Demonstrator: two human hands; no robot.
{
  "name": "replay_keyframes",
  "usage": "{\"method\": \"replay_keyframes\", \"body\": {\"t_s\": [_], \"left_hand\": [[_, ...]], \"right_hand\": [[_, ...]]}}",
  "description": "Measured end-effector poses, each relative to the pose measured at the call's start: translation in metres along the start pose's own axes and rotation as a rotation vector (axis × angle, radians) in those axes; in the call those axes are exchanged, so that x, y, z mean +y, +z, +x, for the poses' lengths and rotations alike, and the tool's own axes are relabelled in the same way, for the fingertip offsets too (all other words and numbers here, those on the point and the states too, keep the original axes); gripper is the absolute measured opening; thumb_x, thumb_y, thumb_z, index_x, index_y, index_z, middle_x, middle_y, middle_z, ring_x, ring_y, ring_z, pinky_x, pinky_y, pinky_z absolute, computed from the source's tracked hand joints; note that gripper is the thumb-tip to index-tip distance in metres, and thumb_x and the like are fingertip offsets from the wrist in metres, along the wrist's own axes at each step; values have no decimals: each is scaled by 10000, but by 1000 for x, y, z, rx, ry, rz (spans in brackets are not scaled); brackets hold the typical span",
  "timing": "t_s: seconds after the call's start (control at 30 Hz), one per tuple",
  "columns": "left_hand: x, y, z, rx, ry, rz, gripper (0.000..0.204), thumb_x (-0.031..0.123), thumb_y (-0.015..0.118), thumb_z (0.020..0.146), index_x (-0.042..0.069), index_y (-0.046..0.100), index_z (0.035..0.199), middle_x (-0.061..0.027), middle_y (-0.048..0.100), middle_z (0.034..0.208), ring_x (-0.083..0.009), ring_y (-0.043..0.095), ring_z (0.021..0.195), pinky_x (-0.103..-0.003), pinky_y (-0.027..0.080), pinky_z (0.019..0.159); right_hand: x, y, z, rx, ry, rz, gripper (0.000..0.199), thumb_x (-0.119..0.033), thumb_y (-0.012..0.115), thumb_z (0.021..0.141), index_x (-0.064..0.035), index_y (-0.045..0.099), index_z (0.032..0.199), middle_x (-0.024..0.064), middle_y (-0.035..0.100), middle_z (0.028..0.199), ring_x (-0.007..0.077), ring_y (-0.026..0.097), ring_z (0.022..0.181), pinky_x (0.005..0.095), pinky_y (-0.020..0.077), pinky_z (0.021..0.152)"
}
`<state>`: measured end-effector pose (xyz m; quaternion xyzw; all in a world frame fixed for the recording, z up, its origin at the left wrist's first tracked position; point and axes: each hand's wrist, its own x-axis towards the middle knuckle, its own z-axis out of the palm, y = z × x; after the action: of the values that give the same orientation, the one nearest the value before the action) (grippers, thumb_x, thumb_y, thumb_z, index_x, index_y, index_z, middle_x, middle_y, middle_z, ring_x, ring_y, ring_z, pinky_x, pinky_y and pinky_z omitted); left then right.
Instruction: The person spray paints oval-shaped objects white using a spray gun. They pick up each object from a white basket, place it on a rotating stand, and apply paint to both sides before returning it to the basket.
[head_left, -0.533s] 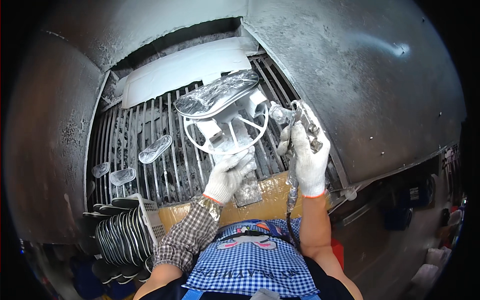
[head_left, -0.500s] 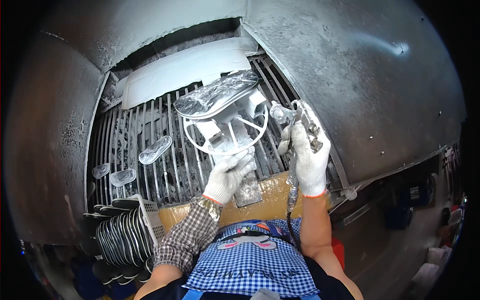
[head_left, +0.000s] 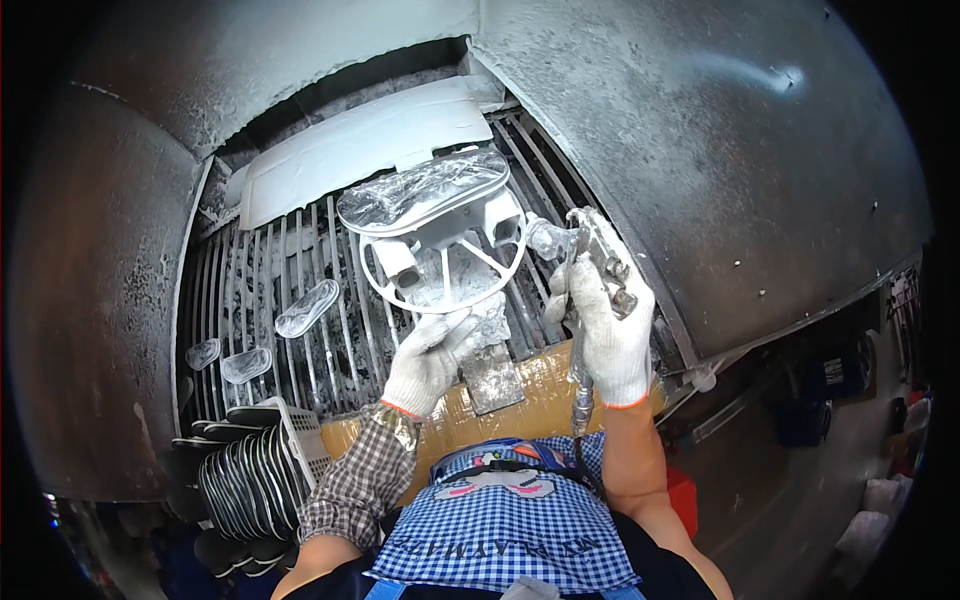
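My gloved left hand (head_left: pixel 422 365) has its fingers closed at the near rim of a white spoked wheel (head_left: pixel 443 308), part of a turning stand. On top of this stand lies a long oval piece (head_left: pixel 425 190), shoe-sole-like, its upper face wrapped in crinkled shiny film. To the right, my gloved right hand (head_left: pixel 610 330) grips a spray gun (head_left: pixel 600 245) caked in pale residue, its nozzle end pointing left toward the stand. A hose (head_left: pixel 582 410) runs down from the gun. A flat metal plate (head_left: pixel 493 380) sticks out below the wheel, beside my left hand.
Metal bars (head_left: pixel 330 270) form the booth's bed, with several small film-like oval pieces (head_left: pixel 307 308) on them. Dark panels (head_left: pixel 700 180) wall both sides. A white board (head_left: pixel 365 145) lies at the back. At lower left, a white basket (head_left: pixel 303 440) holds dark soles (head_left: pixel 245 470).
The wheel has turned a little, its near rim shifting left along with my left hand. The spray gun has tilted and come slightly closer to the stand.
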<state>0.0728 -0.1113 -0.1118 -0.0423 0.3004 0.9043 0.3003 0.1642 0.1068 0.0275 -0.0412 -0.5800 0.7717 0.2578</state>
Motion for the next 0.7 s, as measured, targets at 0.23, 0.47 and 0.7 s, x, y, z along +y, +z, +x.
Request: {"method": "replay_keyframes", "body": {"t_s": [0.23,0.47,0.7], "left_hand": [[16,-13,-5,-54,26,40,617,107,623,992,-64,444,1558,-255,594,1477,-391,604,1362,-546,498,1179],[32,-29,-8,-26,62,28,659,113,620,976,-61,417,1578,-251,574,1498,-384,584,1370,-538,475,1203],[42,-41,-7,-8,153,18,686,167,634,978,-70,414,1583,-250,599,1488,-391,620,1347,-506,538,1128]], "right_hand": [[3,-11,10,54,-43,19,560,-122,684,1068,30,486,1570,11,660,905,47,594,725,203,514,654],[-6,-17,3,94,-74,-28,544,-126,666,1078,51,485,1559,16,660,890,59,595,719,213,498,655],[-14,-24,-16,74,17,-39,540,-140,657,1086,45,489,1564,46,693,943,70,631,752,222,527,675]]}}
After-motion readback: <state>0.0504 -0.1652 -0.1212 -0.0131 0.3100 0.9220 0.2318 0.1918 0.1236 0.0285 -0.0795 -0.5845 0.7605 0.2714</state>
